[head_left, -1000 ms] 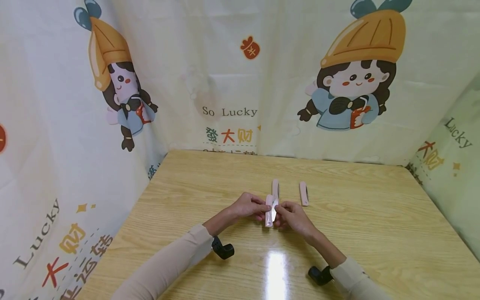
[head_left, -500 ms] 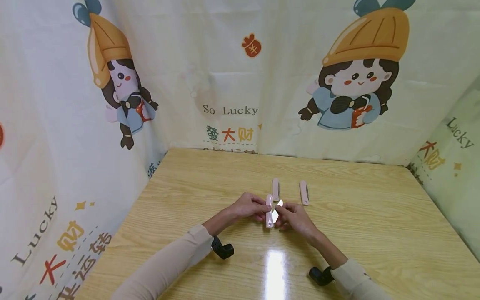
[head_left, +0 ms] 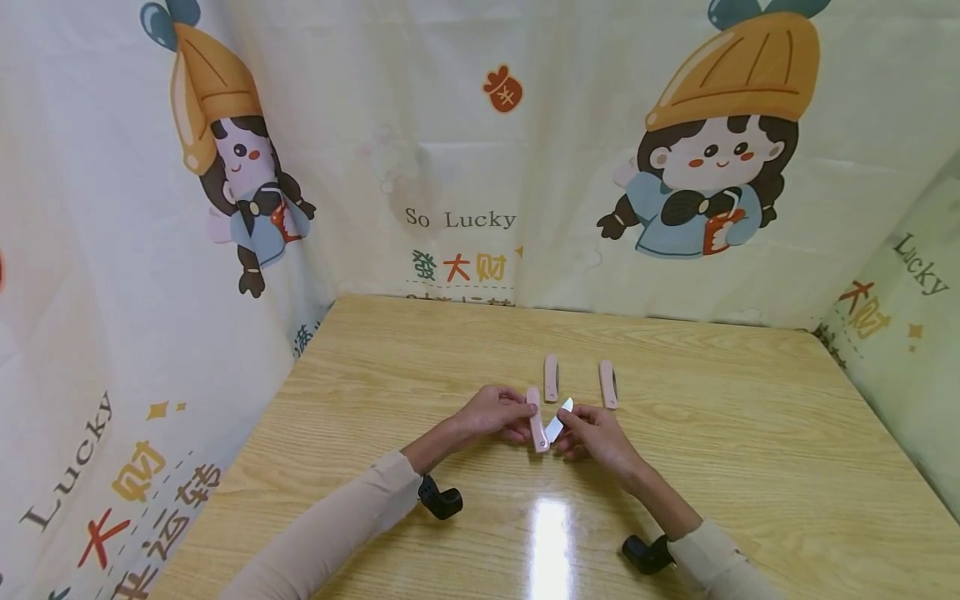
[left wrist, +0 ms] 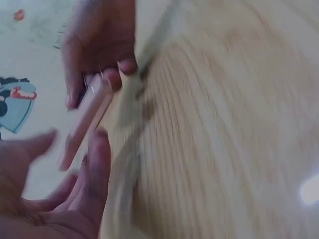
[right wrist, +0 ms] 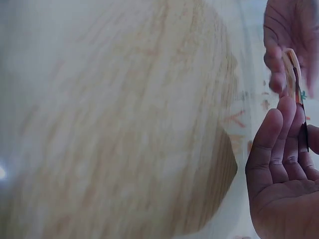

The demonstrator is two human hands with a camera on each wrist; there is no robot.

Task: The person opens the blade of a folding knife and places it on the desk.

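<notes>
A pink folding knife (head_left: 537,425) is held between both hands above the table, its blade (head_left: 558,419) swung partway out so that handle and blade form a V. My left hand (head_left: 495,412) pinches the handle between thumb and fingers. With thumb and fingertips, my right hand (head_left: 597,437) pinches the shiny blade. In the left wrist view the pink handle (left wrist: 85,122) slants between the two hands. From the right wrist, the blade appears edge-on as a thin dark line beside my right fingers (right wrist: 269,134).
Two more pink folding knives, one just beyond the hands (head_left: 551,379) and one to its right (head_left: 608,385), lie folded on the wooden table (head_left: 750,467). A printed curtain (head_left: 450,150) hangs behind and along the sides. Black wrist-camera mounts (head_left: 441,498) hang under the forearms.
The blade has swung out from the handle toward the right, widening the angle between them. The right hand has shifted slightly right with it, while the left has tilted the handle's far end leftward.
</notes>
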